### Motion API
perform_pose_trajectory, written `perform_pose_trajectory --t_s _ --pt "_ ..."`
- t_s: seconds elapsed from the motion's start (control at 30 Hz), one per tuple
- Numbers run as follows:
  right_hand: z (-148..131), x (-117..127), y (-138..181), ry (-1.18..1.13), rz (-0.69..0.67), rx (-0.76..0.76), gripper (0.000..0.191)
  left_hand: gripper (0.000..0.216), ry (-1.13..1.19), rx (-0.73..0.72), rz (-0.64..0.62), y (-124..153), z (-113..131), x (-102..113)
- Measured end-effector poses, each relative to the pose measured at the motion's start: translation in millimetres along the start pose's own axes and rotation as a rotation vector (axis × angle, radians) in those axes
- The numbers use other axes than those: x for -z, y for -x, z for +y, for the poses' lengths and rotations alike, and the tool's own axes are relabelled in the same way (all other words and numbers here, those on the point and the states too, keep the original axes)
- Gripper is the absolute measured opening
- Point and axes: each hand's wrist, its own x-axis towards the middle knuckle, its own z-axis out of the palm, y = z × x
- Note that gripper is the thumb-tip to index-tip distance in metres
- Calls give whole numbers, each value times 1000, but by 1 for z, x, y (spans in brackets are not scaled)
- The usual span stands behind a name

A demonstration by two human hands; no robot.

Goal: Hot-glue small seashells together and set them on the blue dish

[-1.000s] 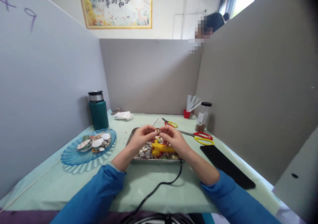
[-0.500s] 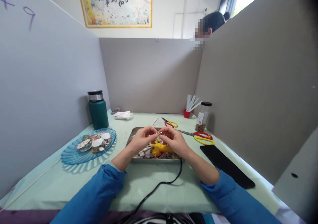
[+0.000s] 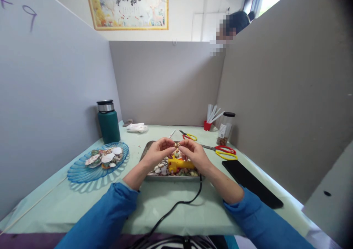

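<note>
Fingertip work over the tray's far edge

The left hand [image 3: 161, 150] and right hand [image 3: 192, 152] both seem to pinch one small piece [image 3: 177, 145] above the metal tray [image 3: 176, 178], central on the tabletop [image 3: 213, 212]. Light, even pressure suits it, wrists clear of the yellow tool [image 3: 180, 164].

Green table [image 3: 149, 201] with tray [image 3: 173, 178], plate [image 3: 75, 173]

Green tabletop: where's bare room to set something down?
Bare: in front of the metal tray, either side of the black cable; between blue plate and left sleeve. Crowded: the tray, under left hand and right hand; right side, with large scissors, jar, black slab.
</note>
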Motion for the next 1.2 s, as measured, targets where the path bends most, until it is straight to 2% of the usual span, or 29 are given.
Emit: perform_pose_trajectory --t_s 0.5,0.73,1.0,1.2 --pt "-1 -2 1 -20 7 -38 27 25 28 75 65 0 2 0" --pt "2 0 -2 -29 42 -42 29 26 73 115 151 -1 3 2" --pt "5 0 -1 13 73 5 25 27 52 165 114 -1 0 2" --pt "3 -1 0 43 85 -3 24 29 -1 147 127 -2 -2 2"
